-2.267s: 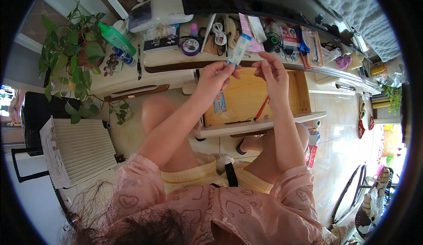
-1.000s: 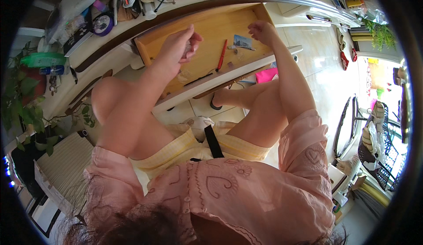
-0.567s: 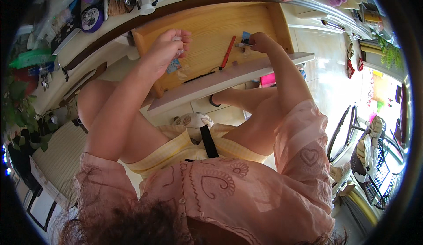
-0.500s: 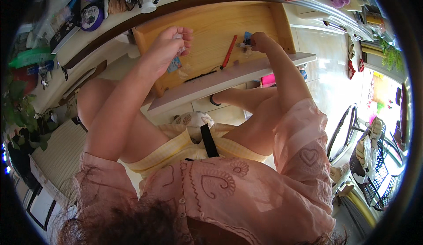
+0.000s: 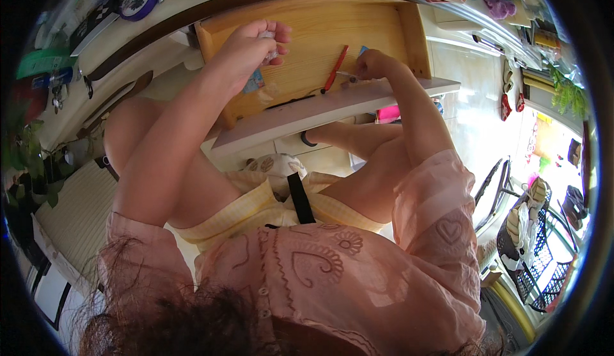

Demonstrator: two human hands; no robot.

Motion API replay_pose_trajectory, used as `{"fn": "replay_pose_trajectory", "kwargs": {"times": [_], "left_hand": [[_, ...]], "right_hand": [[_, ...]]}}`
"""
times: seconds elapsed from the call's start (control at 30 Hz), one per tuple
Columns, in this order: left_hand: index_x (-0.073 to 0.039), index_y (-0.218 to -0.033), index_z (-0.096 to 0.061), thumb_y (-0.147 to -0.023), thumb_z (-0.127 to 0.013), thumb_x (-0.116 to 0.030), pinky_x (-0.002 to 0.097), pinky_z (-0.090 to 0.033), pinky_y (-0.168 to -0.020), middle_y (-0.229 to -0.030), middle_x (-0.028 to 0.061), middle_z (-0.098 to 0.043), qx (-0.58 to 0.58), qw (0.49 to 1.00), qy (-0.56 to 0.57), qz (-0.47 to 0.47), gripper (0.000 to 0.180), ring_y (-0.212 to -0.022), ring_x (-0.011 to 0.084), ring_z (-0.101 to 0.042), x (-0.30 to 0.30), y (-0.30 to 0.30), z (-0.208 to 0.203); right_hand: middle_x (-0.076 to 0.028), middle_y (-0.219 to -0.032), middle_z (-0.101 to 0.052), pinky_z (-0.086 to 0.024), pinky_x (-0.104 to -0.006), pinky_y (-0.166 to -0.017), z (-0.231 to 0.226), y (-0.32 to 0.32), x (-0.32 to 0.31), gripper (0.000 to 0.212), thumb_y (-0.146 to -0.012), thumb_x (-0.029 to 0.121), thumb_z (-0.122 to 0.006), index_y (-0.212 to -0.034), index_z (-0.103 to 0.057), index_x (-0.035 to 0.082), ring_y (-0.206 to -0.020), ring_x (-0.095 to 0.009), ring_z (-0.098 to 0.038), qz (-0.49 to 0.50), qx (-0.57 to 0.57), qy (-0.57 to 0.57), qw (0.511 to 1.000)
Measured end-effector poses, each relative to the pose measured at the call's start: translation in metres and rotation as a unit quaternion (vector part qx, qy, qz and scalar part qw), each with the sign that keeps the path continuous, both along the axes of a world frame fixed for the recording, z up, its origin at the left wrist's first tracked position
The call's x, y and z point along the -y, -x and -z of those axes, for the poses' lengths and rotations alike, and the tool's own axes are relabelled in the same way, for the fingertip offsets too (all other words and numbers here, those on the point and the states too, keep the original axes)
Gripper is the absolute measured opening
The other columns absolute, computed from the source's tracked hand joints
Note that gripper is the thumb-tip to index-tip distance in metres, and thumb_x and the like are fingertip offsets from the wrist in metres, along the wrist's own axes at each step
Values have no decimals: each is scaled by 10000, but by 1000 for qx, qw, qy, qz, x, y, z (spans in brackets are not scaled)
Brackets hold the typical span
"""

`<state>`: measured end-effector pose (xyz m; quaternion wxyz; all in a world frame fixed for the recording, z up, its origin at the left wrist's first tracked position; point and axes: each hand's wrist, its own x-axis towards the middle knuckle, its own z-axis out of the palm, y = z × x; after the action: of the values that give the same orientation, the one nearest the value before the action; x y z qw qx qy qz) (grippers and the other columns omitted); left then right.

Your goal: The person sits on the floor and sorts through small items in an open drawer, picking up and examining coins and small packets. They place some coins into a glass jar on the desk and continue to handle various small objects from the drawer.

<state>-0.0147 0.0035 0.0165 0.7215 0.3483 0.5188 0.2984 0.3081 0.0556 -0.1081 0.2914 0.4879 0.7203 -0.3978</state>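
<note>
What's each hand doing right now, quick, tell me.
Left hand: closed around a small crumpled whitish thing, held over the open wooden drawer.
Right hand: fingers pinched on a small thin object in the drawer, beside the red pen.

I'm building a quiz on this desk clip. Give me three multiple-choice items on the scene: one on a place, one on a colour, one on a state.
1. Where does the thin red pen lie?
A. in the open wooden drawer
B. on the floor
C. on the person's lap

2. What colour is the person's embroidered blouse?
A. dark green
B. pale pink
C. black

3. How is the left hand?
A. flat and open on the drawer's bottom
B. raised over the drawer, fingers closed on a small crumpled whitish thing
C. resting on the knee

Key: 1 A, the pen lies on the drawer's wooden bottom beside the right hand; 2 B, sleeves and front are pink; 3 B, the fingers curl round the whitish thing above the drawer.
</note>
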Motion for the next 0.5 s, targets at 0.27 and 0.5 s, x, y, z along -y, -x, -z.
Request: {"fn": "replay_pose_trajectory", "kwargs": {"times": [0.27, 0.5], "left_hand": [[20, -1045, -509, -760, -395, 74, 269, -469, -780, -976, 93, -565, 22, 998, -37, -53, 312, -885, 155, -561, -12, 26, 10], [10, -1046, -508, -815, -437, 26, 266, -479, -786, -984, 99, -573, 35, 997, -23, -61, 242, -897, 162, -574, -7, 43, 5]], "right_hand": [[-152, -817, -619, -457, -388, -695, -43, 35, -12, 144, -712, 171, -612, -797, -627, 56, -796, -312, -581, 34, -94, -142, 985], [-110, -684, -615, -469, -373, -564, -37, 62, -2, 125, -715, 173, -612, -755, -618, 55, -605, -270, -574, 90, -105, -69, 988]]}}
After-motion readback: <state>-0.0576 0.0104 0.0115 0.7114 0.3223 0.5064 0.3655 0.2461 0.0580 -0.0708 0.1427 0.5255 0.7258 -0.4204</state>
